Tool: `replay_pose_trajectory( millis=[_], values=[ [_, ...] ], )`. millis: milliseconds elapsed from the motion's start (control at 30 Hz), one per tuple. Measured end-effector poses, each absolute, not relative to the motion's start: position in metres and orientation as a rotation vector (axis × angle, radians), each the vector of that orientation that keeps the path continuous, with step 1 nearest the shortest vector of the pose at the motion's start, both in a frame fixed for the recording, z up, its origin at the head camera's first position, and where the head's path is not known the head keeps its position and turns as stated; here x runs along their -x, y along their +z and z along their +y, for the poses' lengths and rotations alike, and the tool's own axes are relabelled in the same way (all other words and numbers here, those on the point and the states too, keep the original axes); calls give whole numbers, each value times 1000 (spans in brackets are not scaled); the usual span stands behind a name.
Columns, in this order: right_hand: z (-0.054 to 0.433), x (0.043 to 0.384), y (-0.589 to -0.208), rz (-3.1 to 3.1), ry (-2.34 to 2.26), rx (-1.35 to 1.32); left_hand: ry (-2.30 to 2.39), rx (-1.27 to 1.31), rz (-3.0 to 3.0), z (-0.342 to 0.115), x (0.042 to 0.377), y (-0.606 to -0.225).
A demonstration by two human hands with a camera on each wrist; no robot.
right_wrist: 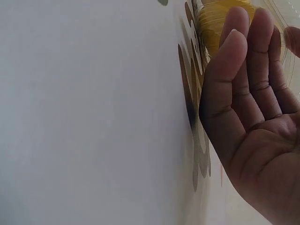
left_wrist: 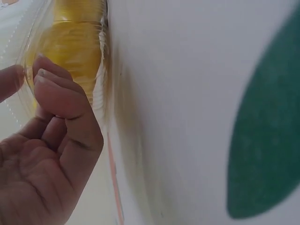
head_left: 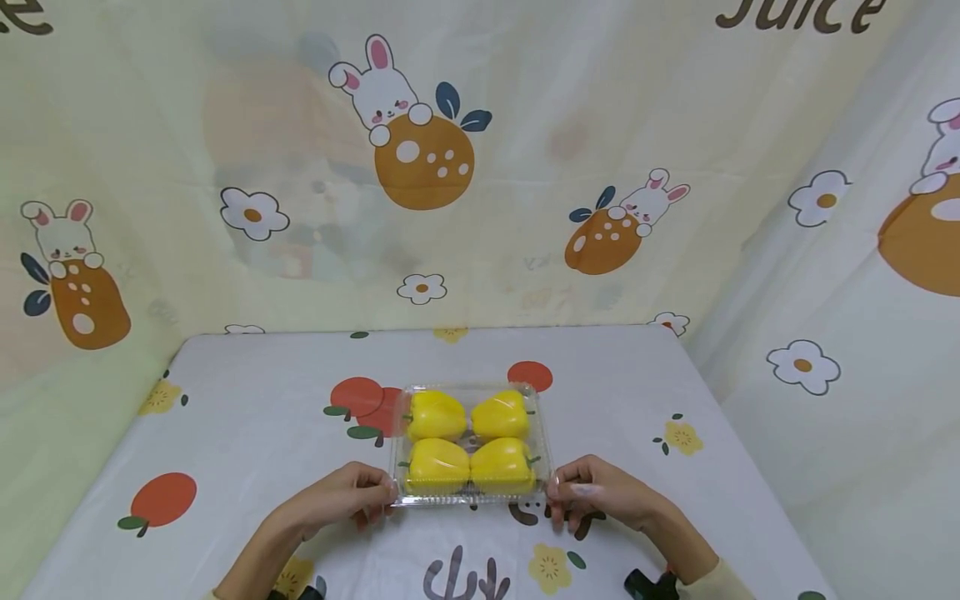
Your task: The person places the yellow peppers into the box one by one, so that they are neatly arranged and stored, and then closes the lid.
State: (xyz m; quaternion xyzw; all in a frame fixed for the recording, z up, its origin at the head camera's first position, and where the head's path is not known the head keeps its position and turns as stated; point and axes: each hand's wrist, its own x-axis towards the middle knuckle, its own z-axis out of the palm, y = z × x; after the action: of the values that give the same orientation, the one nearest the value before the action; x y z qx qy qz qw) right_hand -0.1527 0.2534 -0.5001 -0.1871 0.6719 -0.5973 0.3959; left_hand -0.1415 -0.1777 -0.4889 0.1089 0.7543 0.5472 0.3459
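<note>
A clear plastic clamshell box [head_left: 465,501] with a ribbed front edge lies on the table, its lid down over several yellow bell peppers [head_left: 437,467] set in two rows. At its near left corner, my left hand [head_left: 352,497] pinches the rim between thumb and fingers. My right hand [head_left: 600,493] grips the near right corner in the same way. The left wrist view shows the fingers [left_wrist: 61,96] bent at the box's side, the thumb across from them. In the right wrist view, the fingers [right_wrist: 232,56] partly hide the yellow inside.
The table is covered by a white cloth [head_left: 247,417] printed with fruit and flowers. A cream curtain [head_left: 510,250] with rabbit prints hangs right behind the table, and another panel [head_left: 885,433] runs along the right side. A black device [head_left: 651,585] sits at my right wrist.
</note>
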Motion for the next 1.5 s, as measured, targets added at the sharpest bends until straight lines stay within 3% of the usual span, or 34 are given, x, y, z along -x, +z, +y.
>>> replay_pose_trajectory(
  millis=[1500],
  values=[
    [252,154,-501,1710,-1507,434,1502,-199,1843,-176,142,-490]
  ],
)
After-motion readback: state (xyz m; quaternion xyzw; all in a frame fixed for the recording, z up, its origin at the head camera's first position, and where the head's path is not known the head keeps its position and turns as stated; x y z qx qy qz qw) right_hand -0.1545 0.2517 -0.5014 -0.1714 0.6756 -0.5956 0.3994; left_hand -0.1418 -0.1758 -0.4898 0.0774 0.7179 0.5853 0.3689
